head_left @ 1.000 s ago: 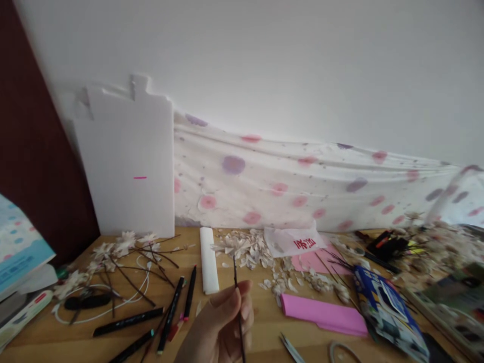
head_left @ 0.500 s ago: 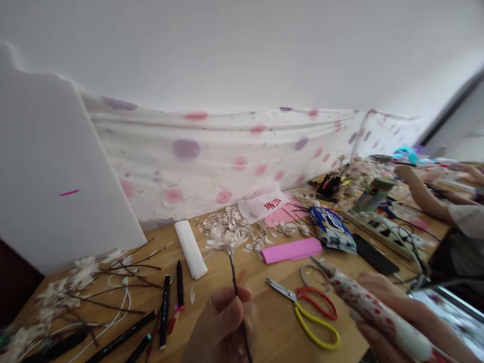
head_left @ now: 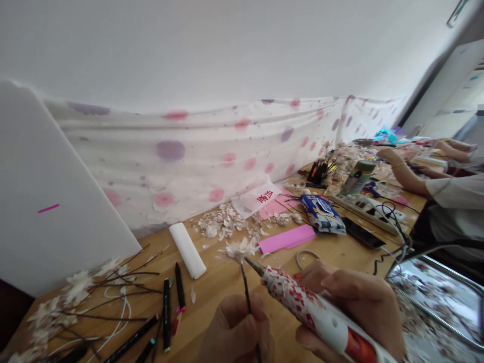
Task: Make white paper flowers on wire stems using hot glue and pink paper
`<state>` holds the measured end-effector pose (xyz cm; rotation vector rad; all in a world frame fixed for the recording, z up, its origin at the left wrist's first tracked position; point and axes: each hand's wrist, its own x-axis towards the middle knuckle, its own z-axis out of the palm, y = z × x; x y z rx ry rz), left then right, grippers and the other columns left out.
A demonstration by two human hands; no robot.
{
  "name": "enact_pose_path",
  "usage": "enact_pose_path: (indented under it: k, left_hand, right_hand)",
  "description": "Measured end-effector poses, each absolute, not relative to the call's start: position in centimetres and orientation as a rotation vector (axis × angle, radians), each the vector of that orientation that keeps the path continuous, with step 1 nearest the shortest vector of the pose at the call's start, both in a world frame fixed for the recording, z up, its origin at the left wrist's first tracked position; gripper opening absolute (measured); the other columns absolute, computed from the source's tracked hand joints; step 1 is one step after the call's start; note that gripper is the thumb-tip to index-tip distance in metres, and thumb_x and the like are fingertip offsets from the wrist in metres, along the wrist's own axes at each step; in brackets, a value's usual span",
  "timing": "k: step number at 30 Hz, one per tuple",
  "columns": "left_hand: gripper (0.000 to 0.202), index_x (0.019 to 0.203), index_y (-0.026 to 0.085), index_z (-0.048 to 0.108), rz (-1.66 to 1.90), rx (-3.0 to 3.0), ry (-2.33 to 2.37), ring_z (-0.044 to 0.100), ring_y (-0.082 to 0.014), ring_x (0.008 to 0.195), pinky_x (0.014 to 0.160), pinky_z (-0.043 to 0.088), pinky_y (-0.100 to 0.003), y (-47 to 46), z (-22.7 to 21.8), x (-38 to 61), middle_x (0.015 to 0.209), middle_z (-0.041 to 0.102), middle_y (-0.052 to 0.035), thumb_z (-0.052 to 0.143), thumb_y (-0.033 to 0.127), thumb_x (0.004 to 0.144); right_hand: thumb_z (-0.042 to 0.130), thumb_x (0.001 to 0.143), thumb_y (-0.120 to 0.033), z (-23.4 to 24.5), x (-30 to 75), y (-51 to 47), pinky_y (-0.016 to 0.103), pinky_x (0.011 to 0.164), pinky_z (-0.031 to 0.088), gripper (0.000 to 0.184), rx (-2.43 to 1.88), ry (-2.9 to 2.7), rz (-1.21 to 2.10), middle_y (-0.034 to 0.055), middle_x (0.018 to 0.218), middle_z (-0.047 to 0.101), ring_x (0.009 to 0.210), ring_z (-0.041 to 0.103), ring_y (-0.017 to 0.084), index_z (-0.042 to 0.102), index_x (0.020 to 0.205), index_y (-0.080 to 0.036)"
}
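Two hands work over the desk (head_left: 215,282). Left of the glue gun (head_left: 302,304), the left hand (head_left: 236,335) pinches a thin dark stem (head_left: 245,285) topped by a white paper flower (head_left: 240,248), its base at the gun's nozzle. Judged light, brittle, easily crushed: grip the stem low, never the petals. The right hand (head_left: 353,300) wraps closed around the gun. Behind the gun, a white bag (head_left: 254,200) bears red characters, unreadable.

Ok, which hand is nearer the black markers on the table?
Left. The left hand, pinching the flower stem, is just right of the black markers; the right hand, gripping the glue gun, is farther right.
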<state>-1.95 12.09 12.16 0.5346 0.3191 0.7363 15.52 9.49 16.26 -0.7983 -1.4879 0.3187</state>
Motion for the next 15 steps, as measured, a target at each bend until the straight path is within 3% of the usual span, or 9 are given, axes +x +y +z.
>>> enact_pose_path:
  k: [9, 15]
  left_hand:
    - [0.031, 0.071, 0.02, 0.078, 0.784, 0.488, 0.3, 0.041, -0.0065, 0.043, 0.048, 0.035, -0.021, 12.3, 11.6, -2.0, 0.05, 0.053, 0.0045, 0.094, 0.045, 0.064]
    - [0.031, 0.07, 0.022, 0.076, 0.767, 0.513, 0.275, 0.026, -0.0031, 0.039, 0.044, 0.03, -0.019, 12.2, 11.0, -2.0, 0.049, 0.043, 0.0075, 0.094, 0.047, 0.065]
  right_hand:
    - [0.082, 0.08, -0.05, 16.4, 15.4, 9.6, 0.027, 0.038, 0.039, 0.042, -0.883, -1.473, 0.275, -0.0062, 0.05, 0.045, 0.038, 0.045, 0.014, 0.046, 0.073, -0.028]
    - [0.09, 0.068, -0.035, 15.1, 16.4, 9.2, 0.028, 0.045, 0.044, 0.05, -0.961, -1.502, 0.415, -0.0055, 0.058, 0.045, 0.046, 0.048, 0.014, 0.04, 0.068, -0.026]
